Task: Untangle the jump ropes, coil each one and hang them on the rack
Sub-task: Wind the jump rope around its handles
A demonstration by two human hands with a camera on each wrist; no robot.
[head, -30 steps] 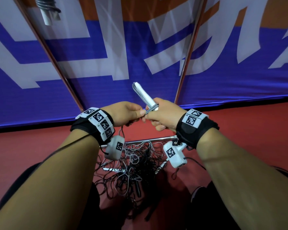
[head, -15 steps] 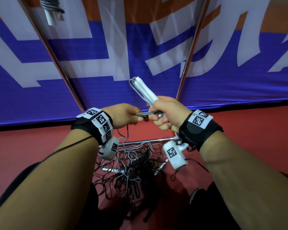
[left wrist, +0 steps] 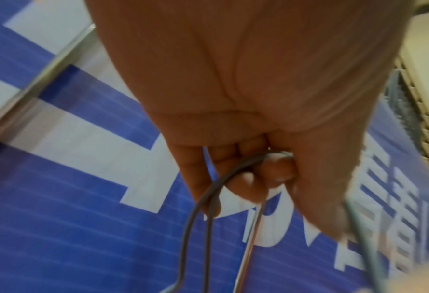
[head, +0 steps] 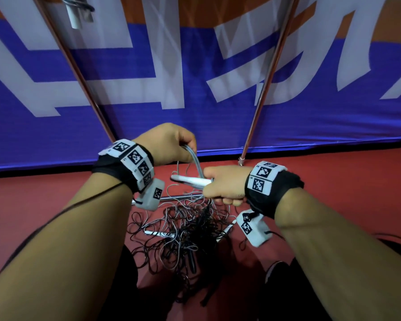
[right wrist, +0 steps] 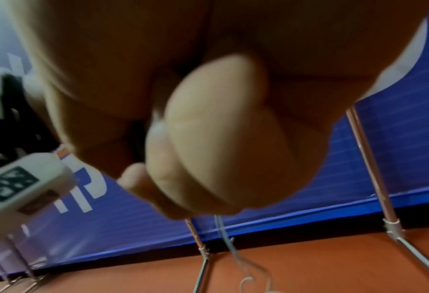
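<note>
Since half a second ago the right hand (head: 225,184) has dropped and turned, so the white handles (head: 191,180) it grips now point left and level instead of up toward the banner; the left hand (head: 169,142) has risen above them and drawn a loop of grey cord (head: 196,164) up with it.

Nearest, between the person's legs, lies the tangle (head: 185,230) of black and grey ropes on the red floor (head: 345,181), with a black handle (head: 192,265) and a white handle (head: 155,233) lying in it. A chrome bar (head: 178,197) of the rack base crosses just behind the pile, partly hidden by the left wrist camera.

Above that bar the right fist is curled tight round the handles, which stick out leftward from it. The grey cord arches from that fist up to the left hand, whose thumb and fingertips (left wrist: 278,170) pinch several strands bunched together; the wrist view shows the loops hanging down from the pinch. Thin loose cord trails from both hands to the pile.

Behind stand two slanted rack poles (head: 262,89), a coiled rope (head: 78,8) already hanging top left, then the blue and white banner (head: 195,100)
</note>
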